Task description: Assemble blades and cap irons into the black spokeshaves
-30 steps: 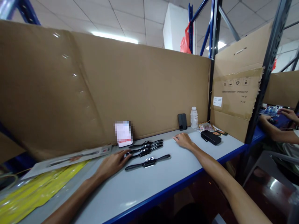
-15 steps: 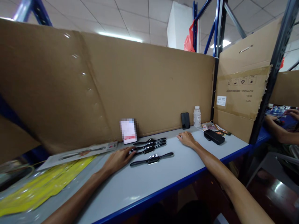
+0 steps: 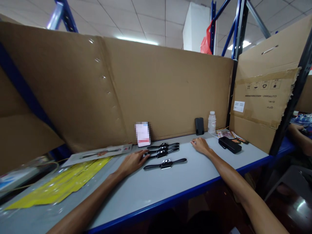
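Several black spokeshaves with shiny metal fittings lie on the grey table. A close group of spokeshaves (image 3: 162, 152) sits towards the back, and a single spokeshave (image 3: 166, 164) lies apart in front of it. My left hand (image 3: 133, 161) rests palm down at the left handle ends of the group, fingers stretched forward and not wrapped round anything. Whether its fingertips press on a handle, I cannot tell. To the right of the tools, my right hand (image 3: 201, 145) rests on the table with its fingers curled in and nothing visible in them.
A phone-like device with a blurred screen (image 3: 143, 134) leans at the cardboard wall (image 3: 170, 91). Rightwards are a black phone (image 3: 199, 126), a bottle (image 3: 212, 122) and a black case (image 3: 229, 145). Yellow plastic-covered sheets (image 3: 65, 182) lie left. Another person's arm (image 3: 301, 138) shows far right.
The view has turned slightly left, so everything appears shifted to the right. Both hands and the spokeshaves keep their places on the table.
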The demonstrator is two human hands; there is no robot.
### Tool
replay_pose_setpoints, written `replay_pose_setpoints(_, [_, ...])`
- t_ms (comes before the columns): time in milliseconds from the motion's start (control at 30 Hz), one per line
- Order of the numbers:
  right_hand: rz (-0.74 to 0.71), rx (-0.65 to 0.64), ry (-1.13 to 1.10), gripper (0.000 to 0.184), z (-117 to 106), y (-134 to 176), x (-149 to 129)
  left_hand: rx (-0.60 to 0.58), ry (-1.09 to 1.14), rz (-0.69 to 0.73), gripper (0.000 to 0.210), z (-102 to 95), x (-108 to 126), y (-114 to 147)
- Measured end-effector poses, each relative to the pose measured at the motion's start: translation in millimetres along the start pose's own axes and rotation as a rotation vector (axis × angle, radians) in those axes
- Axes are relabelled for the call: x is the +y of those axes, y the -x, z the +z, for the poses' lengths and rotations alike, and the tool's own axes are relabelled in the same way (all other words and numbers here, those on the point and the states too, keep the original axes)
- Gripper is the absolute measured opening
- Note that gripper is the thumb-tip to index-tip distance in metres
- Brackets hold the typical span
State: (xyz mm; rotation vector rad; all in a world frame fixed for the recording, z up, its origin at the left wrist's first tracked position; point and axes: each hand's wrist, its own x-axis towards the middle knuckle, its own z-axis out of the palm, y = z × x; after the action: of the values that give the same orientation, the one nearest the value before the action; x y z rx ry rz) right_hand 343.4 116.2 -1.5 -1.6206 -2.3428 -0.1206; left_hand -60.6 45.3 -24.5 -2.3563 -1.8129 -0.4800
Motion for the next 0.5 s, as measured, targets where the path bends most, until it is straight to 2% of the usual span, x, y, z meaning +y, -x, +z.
replay_pose_setpoints(267, [-0.040, 0.004, 0.018, 0.043, 0.6, -1.7, -1.9, 0.065, 0.030, 0.063, 0.065, 5.4, 1.8, -6.4])
replay_pose_setpoints(500, [-0.075, 0.001, 0.018, 0.041, 4.2, -2.4, -7.9, -0.016, 0.062, 0.120, 0.080, 36.7, 15.0, -13.9])
